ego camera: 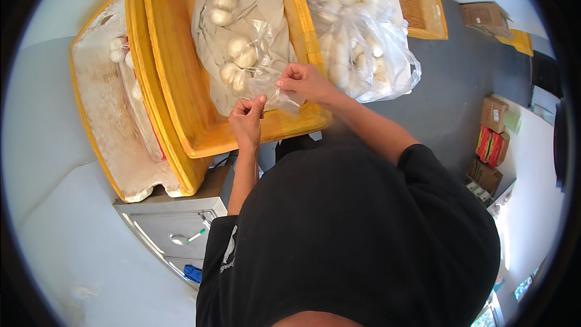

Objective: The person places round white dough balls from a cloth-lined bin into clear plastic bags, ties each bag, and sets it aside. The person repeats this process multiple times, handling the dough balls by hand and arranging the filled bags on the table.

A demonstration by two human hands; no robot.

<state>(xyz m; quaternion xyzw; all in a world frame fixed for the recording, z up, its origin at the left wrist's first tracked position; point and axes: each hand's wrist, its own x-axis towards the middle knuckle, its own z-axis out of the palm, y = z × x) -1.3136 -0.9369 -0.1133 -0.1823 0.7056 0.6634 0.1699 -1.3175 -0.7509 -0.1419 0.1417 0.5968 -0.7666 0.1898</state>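
Over the near end of a yellow-taped foam box (179, 100), both hands hold a thin clear plastic bag (261, 85). My left hand (247, 118) pinches its near edge between thumb and forefinger. Just above and to the right, my right hand (302, 82) pinches another part of the bag. Inside the box, a beige cloth (204, 41) lies crumpled under several pale round items in clear wrapping. One wrapped pair (242, 52) rests near the middle and another (223, 9) farther up. A wrapped bundle (233, 76) lies beside the held bag; whether it is joined to that bag I cannot tell.
Large clear bags (358, 54) of white round items stand on a white surface to the right. A second foam box (104, 113) holding wrapped items stands at left. Below it are a metal sink unit (154, 231) and a ladle (178, 239). Cardboard boxes (492, 113) stand far right.
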